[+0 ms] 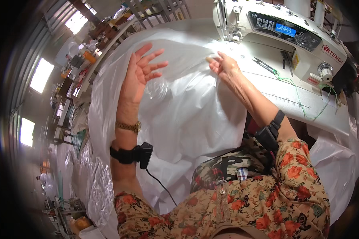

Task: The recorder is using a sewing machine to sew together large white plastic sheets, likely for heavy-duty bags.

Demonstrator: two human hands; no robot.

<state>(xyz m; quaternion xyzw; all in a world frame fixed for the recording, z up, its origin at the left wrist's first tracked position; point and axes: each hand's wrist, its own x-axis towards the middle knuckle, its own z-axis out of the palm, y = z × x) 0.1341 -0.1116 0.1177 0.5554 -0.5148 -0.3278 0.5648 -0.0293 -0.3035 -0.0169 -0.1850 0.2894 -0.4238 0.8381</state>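
Observation:
A large sheet of translucent white plastic (175, 119) spreads over the table and hangs down over my lap in loose folds. Above its left part, my left hand (141, 73) is open, palm turned inward and fingers spread, with nothing in it. My right hand (225, 67) is at the sheet's far right, close in front of the sewing machine's needle area, its fingers curled in on a bit of the plastic. The white sewing machine (267, 30) has a lit blue display; its lamp shines on the bed beside my right hand.
Thread snips (265, 65) tangled with green thread (297, 93) lie on the machine bed, near a thin black tool (286, 59). More plastic (335, 171) hangs at the right. A cluttered side table (101, 59) runs along the left, and a chair (159, 12) stands behind.

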